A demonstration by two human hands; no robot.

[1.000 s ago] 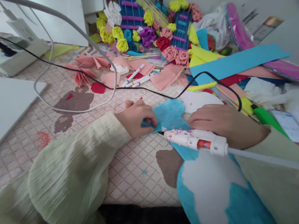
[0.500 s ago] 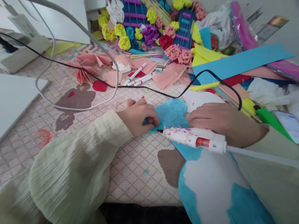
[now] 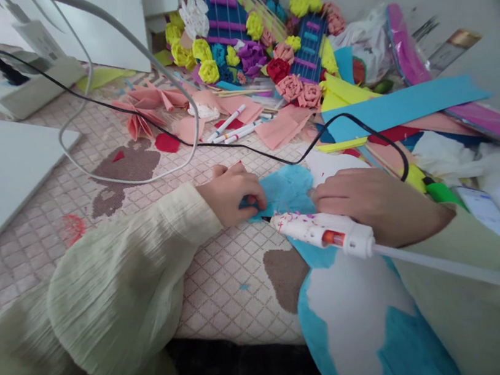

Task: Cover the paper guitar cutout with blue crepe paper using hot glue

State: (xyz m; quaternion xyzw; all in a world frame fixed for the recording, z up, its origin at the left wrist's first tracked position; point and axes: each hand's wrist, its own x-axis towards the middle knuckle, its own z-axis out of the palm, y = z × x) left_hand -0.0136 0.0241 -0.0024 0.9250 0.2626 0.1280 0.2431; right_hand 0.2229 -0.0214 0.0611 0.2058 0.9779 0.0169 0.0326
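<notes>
My right hand (image 3: 354, 201) is wrapped round a white hot glue gun (image 3: 316, 228) speckled with pink and purple, a long glue stick (image 3: 452, 271) jutting from its back. The dark nozzle meets the lower edge of a piece of blue crepe paper (image 3: 287, 185). My left hand (image 3: 235, 194) pinches the left end of that paper between curled fingers, close to the nozzle. Below the glue gun, a white cutout (image 3: 348, 310) with blue paper along its edges hangs over the table's front edge. Its upper part runs under the glue gun.
A black cord (image 3: 244, 145) crosses the table and loops beside my right wrist. Farther back lie white markers (image 3: 235, 130), pink paper scraps (image 3: 285, 125) and paper flowers (image 3: 289, 87). A white power strip (image 3: 27, 94) sits back left; a blue paper strip (image 3: 406, 106) lies right.
My right hand and the glue gun have shifted very slightly left, with the nozzle still at the blue paper. My left hand keeps its pinch in the same place.
</notes>
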